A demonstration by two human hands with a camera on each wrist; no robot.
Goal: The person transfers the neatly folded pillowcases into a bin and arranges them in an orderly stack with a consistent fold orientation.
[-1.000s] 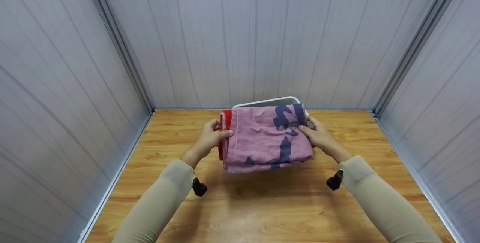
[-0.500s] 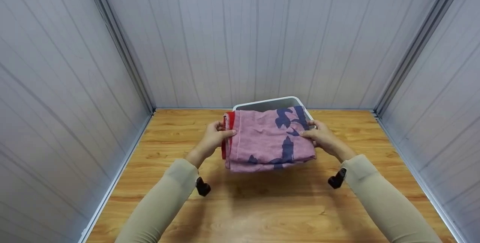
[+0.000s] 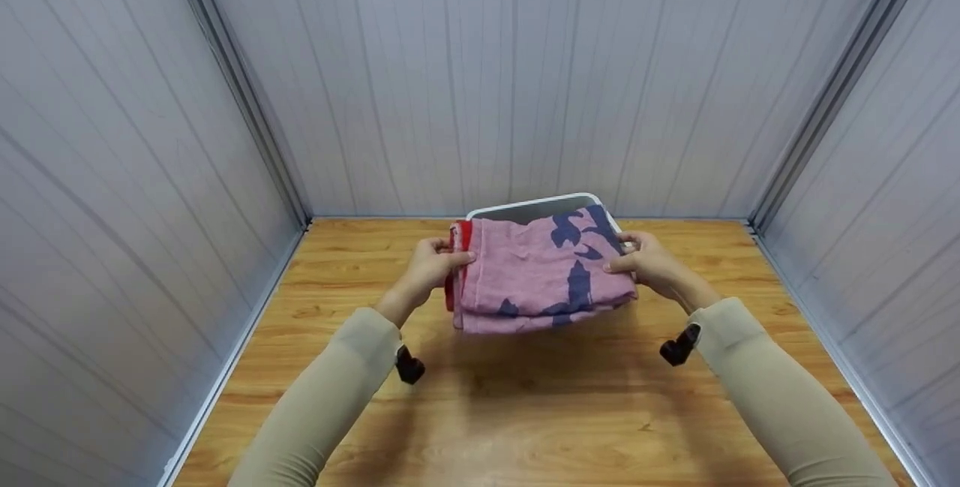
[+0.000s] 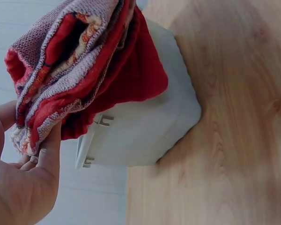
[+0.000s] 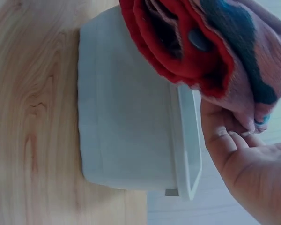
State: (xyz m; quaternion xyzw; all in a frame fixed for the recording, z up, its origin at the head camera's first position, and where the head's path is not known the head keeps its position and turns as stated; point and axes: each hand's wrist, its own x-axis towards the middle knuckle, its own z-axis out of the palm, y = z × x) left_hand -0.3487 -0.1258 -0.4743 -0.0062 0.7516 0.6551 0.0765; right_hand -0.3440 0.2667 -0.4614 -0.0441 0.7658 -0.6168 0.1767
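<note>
A folded pink cloth (image 3: 541,273) with dark blue patches and a red underside is held in the air at the centre of the head view, pinched at its left edge by the left hand (image 3: 429,268) and at its right edge by the right hand (image 3: 646,265). Most of the white bin (image 3: 525,206) behind it is hidden, only the far rim showing above the cloth, and its inside cannot be made out. Both forearms are cut off at the lower edge, above the wooden desk (image 3: 525,412).
</note>
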